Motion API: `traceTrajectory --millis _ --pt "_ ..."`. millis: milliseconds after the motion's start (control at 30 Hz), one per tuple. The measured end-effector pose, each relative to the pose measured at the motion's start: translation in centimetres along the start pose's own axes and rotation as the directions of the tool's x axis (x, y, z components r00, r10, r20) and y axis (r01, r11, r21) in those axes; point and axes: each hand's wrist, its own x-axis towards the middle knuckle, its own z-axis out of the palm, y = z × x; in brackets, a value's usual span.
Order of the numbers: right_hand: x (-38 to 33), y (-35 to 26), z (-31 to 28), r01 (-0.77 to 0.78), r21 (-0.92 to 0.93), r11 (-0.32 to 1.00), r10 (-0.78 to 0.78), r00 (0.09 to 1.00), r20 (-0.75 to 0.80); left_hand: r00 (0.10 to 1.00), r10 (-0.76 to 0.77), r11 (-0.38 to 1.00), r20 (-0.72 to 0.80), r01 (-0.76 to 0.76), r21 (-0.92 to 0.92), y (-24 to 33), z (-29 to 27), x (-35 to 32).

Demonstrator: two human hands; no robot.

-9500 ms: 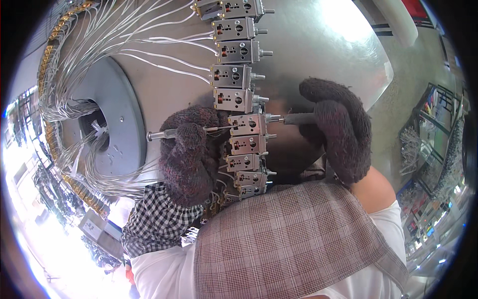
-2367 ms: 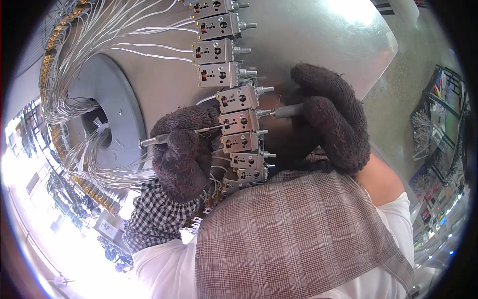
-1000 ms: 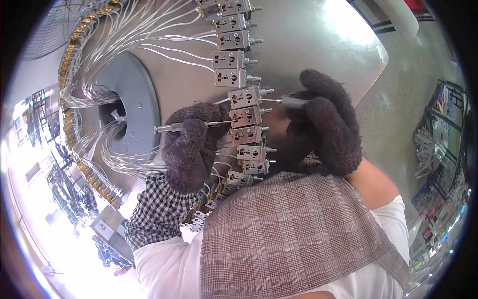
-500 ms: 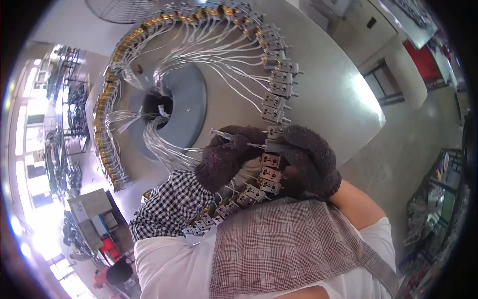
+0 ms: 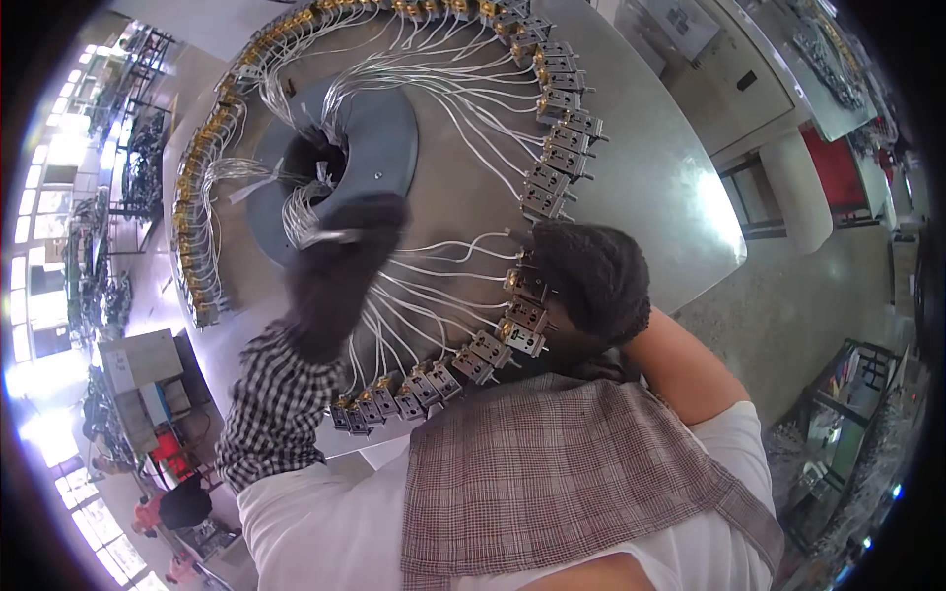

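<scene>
My left hand point(image 5: 340, 271), in a dark glove with a checked sleeve, is over the grey round hub near the white wires point(image 5: 301, 212). Motion smears its fingers, and a pale streak at them is too blurred to name. My right hand point(image 5: 596, 281), also dark-gloved, curls closed around the outer side of a small metal block point(image 5: 529, 286) in the near-right part of the ring. Its fingertips are partly hidden. A white wire point(image 5: 473, 243) ends close to that hand's upper edge. More silver blocks with holes point(image 5: 480, 357) line the near edge, each with wires.
The ring of metal and brass-coloured blocks point(image 5: 197, 212) curves around the grey hub point(image 5: 389, 153) on a shiny metal table point(image 5: 660, 187). A white cabinet point(image 5: 724, 84) and a red panel point(image 5: 833, 167) are at the right. Racks point(image 5: 852, 404) stand beyond; another person point(image 5: 185, 504) is at lower left.
My left hand has moved left from beside my right hand to the hub, uncovering wires and blocks. My right hand stays by the near-right blocks. The view has shifted slightly.
</scene>
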Motion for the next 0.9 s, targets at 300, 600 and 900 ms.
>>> traceTrajectory --millis 300,600,900 --pt "3.5 1.5 1.2 0.231 -0.16 0.96 -0.177 0.939 0.294 0.814 0.077 0.942 -0.576 0.13 0.309 0.0 -5.7 -3.4" --pt "5.6 8.0 -1.8 0.374 -0.186 0.909 -0.27 0.865 0.422 0.665 0.143 0.986 -0.733 -0.031 0.164 -3.7 -1.2 3.5" --pt "15.6 17.3 -6.1 0.474 -0.052 0.879 -0.399 0.792 0.462 0.876 0.159 0.766 -0.455 0.181 0.617 4.7 -4.3 6.4"
